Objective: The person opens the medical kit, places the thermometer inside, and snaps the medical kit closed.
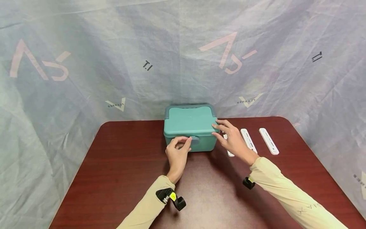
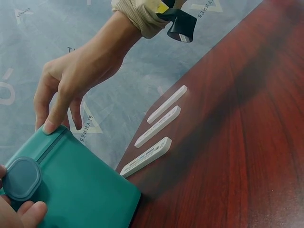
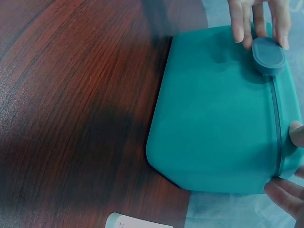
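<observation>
A teal storage box with its lid down stands at the back of the table, and a grey-blue oval latch sits on its front. My left hand reaches to that latch, thumb and fingertips gripping its edge. At the right front corner of the lid, my right hand grips the rim. Its thumb presses the front side of the lid while the other fingers lie round the side, as the left wrist view shows. A grey-blue handle lies folded along the lid's back edge.
Three long white strips with rounded ends and small printed marks lie to the right of the box: a near one, a middle one and a far one. A grey printed cloth hangs behind the dark red wooden table.
</observation>
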`<state>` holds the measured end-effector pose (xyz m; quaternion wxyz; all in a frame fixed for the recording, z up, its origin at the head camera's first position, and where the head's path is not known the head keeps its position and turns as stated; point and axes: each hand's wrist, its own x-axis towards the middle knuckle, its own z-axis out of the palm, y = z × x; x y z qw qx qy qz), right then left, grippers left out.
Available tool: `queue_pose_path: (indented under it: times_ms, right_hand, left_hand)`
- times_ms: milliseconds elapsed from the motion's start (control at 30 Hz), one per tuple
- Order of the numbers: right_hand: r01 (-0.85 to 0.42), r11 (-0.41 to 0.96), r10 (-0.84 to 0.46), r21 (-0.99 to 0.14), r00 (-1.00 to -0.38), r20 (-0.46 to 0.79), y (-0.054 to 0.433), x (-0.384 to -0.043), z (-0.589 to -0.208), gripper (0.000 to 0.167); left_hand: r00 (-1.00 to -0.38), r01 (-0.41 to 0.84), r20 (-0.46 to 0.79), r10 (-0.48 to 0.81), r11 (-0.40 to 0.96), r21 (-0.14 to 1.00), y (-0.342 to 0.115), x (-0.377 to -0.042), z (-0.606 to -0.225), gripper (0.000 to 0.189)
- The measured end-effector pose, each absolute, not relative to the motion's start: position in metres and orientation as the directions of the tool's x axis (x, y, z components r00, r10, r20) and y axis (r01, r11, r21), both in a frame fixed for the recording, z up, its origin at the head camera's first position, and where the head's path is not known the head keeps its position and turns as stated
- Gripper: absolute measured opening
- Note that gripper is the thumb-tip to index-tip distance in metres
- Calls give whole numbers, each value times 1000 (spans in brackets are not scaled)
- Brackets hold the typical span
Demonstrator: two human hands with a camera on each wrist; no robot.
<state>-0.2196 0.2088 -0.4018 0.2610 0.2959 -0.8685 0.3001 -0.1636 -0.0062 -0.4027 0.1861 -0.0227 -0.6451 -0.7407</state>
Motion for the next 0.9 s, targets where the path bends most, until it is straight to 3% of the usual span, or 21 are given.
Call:
queue_pose_path:
  times_ms: [433, 900]
  right_hand:
    - [-674, 640, -350, -369, -683, 640, 208, -219, -402, 35]
    - [-670, 647, -343, -364, -682, 645, 207, -219, -403, 36]
  left_hand:
    - [-916, 320, 306, -260, -13, 947, -6, -160, -402, 13]
    - [-886, 382, 367, -284, 1, 924, -5, -175, -437, 12]
